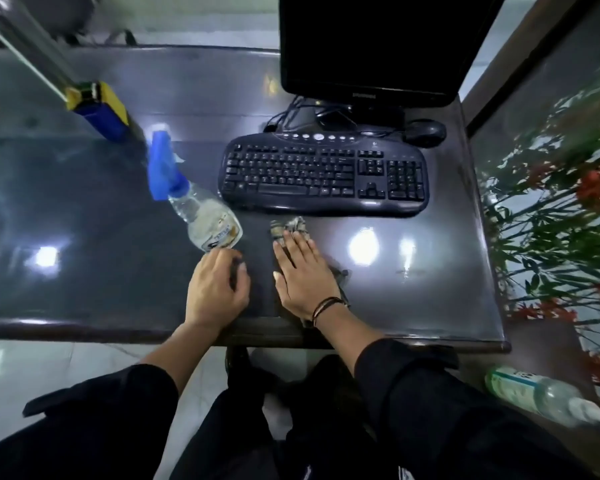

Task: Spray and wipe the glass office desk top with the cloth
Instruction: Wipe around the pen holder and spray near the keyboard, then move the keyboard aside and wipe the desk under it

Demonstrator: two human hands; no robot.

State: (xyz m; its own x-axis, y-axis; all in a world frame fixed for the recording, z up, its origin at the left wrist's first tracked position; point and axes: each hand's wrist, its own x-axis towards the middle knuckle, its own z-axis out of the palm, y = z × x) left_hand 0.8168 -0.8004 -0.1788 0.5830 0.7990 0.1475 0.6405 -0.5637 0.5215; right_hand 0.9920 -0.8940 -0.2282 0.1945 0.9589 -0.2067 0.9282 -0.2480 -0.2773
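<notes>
The right hand (300, 271) lay flat on the cloth (290, 227) near the front edge of the table (84, 258), its fingers (293, 249) straight and close together, pressing the rag down against the glass. The cloth was a crumpled, mottled grey thing, bunched beyond the fingertips and trailing out under the wrist. Just beside it, the left hand (219, 289) rested with fingers loosely curled and gripping nothing, near the base of the spray bottle (196, 199) but, as far as could be told, not touching it.

The bottle was clear plastic with a worn label and a blue trigger head, and it appeared to lean away from the person; a careless nudge from the left hand might have knocked it over, and a spill could have run toward the keyboard (323, 173). That keyboard, black and curved, sat just beyond the cloth, so a long forward wipe risked shoving it or dragging damp under it. Cables behind it ran toward the monitor (371, 46), with a mouse (424, 132) alongside; a snagged cable was another hazard.

The tabletop was dark, glossy glass showing bright reflections, likely slick when wet
</notes>
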